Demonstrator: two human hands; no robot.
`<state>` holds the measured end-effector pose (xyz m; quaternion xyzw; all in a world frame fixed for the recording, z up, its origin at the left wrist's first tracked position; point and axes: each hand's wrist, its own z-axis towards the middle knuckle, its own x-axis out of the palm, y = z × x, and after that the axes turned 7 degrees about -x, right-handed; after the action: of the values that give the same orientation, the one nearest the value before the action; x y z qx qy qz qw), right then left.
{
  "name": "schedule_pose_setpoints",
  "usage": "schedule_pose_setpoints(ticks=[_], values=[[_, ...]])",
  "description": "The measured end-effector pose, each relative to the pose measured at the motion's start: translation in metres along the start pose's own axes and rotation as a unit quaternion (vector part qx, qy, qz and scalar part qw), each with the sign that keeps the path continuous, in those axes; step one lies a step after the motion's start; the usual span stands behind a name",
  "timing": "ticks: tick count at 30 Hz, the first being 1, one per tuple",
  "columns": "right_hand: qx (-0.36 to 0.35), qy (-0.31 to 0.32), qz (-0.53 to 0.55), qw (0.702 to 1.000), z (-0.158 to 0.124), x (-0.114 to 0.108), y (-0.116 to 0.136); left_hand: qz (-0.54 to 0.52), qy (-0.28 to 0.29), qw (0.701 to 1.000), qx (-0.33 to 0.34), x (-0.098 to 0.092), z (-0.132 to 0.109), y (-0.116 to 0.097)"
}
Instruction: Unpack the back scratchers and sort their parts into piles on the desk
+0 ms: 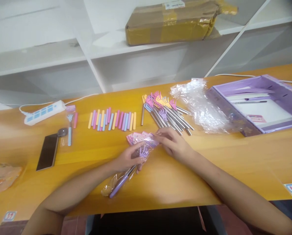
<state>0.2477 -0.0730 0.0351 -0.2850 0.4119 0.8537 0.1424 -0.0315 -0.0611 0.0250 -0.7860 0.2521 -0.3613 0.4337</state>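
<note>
My left hand (131, 156) is wrapped round a clear plastic bag (109, 188). Inside the bag lies a purple back scratcher (120, 185), its hand-shaped head up by my fingers and its handle pointing down to the left. The fingers of my right hand (171, 143) pinch the bag's top end, beside several pink printed cards (137, 137). Beyond my hands is a pile of metal rods (170, 119) with pink, yellow, blue and purple hand-shaped heads. A row of coloured handles (111, 120) lies to its left.
Clear plastic bags (202, 107) lie beside a purple box (253, 130) at the right. At the left are a phone (47, 151), a power strip (45, 112) and a bagged blue scratcher (70, 135). A taped carton (170, 24) sits on the shelf behind.
</note>
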Motion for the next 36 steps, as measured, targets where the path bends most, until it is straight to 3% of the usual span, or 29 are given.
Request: schedule_pose_setpoints(ticks=[2,7,11,14,17,19,21,23,25,28,30,31,33,36], values=[[-0.003,-0.017,0.021,1.0,0.004,-0.003,0.004,-0.001,0.002,1.0,-0.001,0.0,0.0,0.002],[0.091,-0.014,0.129,0.987,0.009,-0.004,0.01,0.01,0.011,1.0,0.014,-0.002,0.001,0.006],[0.083,0.004,0.153,0.985,0.011,-0.009,0.004,0.029,0.017,0.999,0.015,-0.001,-0.001,0.001],[0.132,-0.086,0.152,0.976,0.015,-0.014,-0.004,0.04,0.043,0.998,-0.033,-0.001,-0.003,-0.008],[0.191,-0.153,0.163,0.956,0.02,-0.003,-0.01,0.058,0.146,0.981,-0.11,-0.004,-0.002,-0.018],[0.187,-0.114,0.148,0.964,0.023,0.012,-0.012,0.066,0.21,0.964,-0.15,-0.007,0.0,-0.021],[0.177,-0.078,0.096,0.976,0.024,0.022,-0.015,0.055,0.231,0.958,-0.159,-0.009,0.002,-0.021],[0.18,-0.085,0.069,0.977,0.023,0.016,-0.019,0.027,0.214,0.967,-0.133,-0.011,0.005,-0.018],[0.174,-0.059,0.13,0.974,0.021,-0.004,-0.018,-0.015,0.177,0.98,-0.085,-0.011,0.007,-0.014],[0.126,0.155,0.289,0.936,0.017,-0.034,0.001,-0.082,0.107,0.991,-0.021,-0.009,0.011,-0.007],[0.11,0.261,0.311,0.907,0.015,-0.034,0.023,-0.094,0.067,0.993,0.003,-0.007,0.012,-0.005],[0.119,0.251,0.29,0.916,0.013,-0.029,0.035,-0.087,0.056,0.995,0.005,-0.006,0.012,-0.004],[0.144,0.158,0.215,0.953,0.012,-0.015,0.055,-0.057,0.068,0.996,-0.007,-0.002,0.01,-0.004],[0.131,0.066,0.107,0.983,0.018,-0.015,0.07,-0.004,0.162,0.986,-0.043,0.005,0.005,-0.005]])
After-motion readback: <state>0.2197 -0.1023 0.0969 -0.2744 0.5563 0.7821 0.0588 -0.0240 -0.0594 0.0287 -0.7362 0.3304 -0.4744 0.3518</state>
